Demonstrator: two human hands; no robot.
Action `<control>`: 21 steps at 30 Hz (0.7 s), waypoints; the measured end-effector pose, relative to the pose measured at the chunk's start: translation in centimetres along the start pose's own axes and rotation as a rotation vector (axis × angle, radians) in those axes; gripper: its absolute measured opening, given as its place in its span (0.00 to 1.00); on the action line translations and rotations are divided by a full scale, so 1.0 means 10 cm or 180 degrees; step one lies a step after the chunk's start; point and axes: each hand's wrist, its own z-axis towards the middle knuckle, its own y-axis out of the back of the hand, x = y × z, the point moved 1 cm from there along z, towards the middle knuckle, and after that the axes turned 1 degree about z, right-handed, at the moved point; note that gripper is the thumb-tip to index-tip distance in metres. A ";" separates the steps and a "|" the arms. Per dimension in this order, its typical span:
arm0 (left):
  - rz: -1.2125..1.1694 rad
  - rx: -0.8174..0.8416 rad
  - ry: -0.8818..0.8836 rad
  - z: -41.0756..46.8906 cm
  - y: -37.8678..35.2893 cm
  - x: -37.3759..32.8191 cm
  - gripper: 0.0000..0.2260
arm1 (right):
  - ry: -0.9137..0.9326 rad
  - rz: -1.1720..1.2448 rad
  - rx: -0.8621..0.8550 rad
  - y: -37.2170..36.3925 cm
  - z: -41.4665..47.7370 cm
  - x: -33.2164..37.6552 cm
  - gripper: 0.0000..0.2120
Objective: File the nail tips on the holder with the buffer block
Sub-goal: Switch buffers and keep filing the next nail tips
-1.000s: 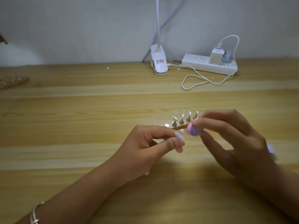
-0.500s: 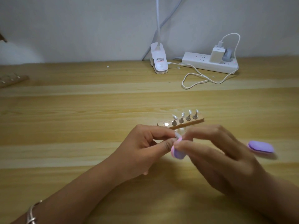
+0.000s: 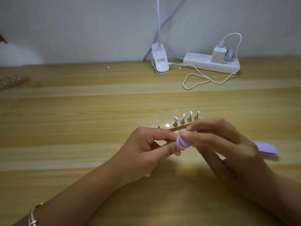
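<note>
Nail tips [image 3: 184,114]: your left hand [image 3: 146,149] pinches what I think is one nail tip, mostly hidden. Four more stand on the holder [image 3: 162,126] on the tabletop [image 3: 81,128], just behind your hands. The buffer block [image 3: 184,142] touches the pinched one, gripped by your right hand [image 3: 228,147]. I think most of the filing is left.
</note>
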 end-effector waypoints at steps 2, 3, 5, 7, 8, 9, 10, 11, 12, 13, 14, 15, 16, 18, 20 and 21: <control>0.0018 0.0025 -0.0069 0.00 0.00 0.00 0.07 | 0.0170 0.0053 0.0049 -0.05 -0.02 0.07 0.16; 0.0023 0.0028 -0.0080 0.00 0.00 0.00 0.07 | 0.0244 0.0024 0.0081 -0.05 -0.02 0.07 0.16; -0.0002 0.0009 -0.0071 0.00 -0.01 0.00 0.06 | 0.0180 -0.0052 0.0071 0.01 0.01 0.02 0.16; -0.0011 0.0017 -0.0061 0.00 -0.01 -0.01 0.05 | 0.0054 -0.0119 -0.0016 0.03 0.02 -0.01 0.15; -0.0007 0.0049 -0.0083 0.00 -0.01 -0.01 0.05 | 0.0058 -0.0131 -0.0038 0.02 0.02 0.01 0.15; 0.0001 0.0084 -0.0111 -0.01 -0.01 -0.01 0.05 | 0.0116 -0.0130 -0.0033 0.00 0.01 0.03 0.15; 0.0022 0.0101 -0.0134 -0.01 -0.01 -0.01 0.06 | 0.0206 -0.0137 0.0005 -0.02 0.01 0.06 0.16; 0.0035 0.0096 -0.0143 -0.01 -0.01 0.00 0.07 | 0.0304 -0.0174 0.0062 -0.03 0.01 0.07 0.17; 0.0030 0.0075 -0.0146 -0.01 -0.01 0.00 0.06 | 0.0364 -0.0259 0.0122 -0.02 0.01 0.06 0.18; 0.0015 0.0045 -0.0137 -0.01 -0.01 0.00 0.05 | 0.0364 -0.0372 0.0166 0.01 0.02 0.03 0.18; 0.0008 0.0017 -0.0115 -0.01 -0.01 0.00 0.05 | 0.0325 -0.0496 0.0176 0.04 0.04 -0.01 0.18; 0.0007 -0.0006 -0.0091 -0.01 -0.01 0.01 0.05 | 0.0299 -0.0587 0.0162 0.05 0.05 -0.02 0.18; 0.0002 -0.0008 -0.0085 -0.01 -0.01 0.01 0.05 | 0.0317 -0.0620 0.0144 0.05 0.05 -0.02 0.18; -0.0010 0.0042 -0.0142 -0.01 -0.02 0.01 0.05 | 0.0504 -0.0544 0.0106 0.00 0.04 0.04 0.16; -0.0023 0.0082 -0.0211 -0.01 -0.02 0.01 0.07 | 0.0746 -0.0515 0.0124 -0.03 0.02 0.10 0.13; -0.0023 0.0075 -0.0215 0.00 -0.02 0.01 0.07 | 0.0760 -0.0517 0.0154 -0.01 0.03 0.08 0.13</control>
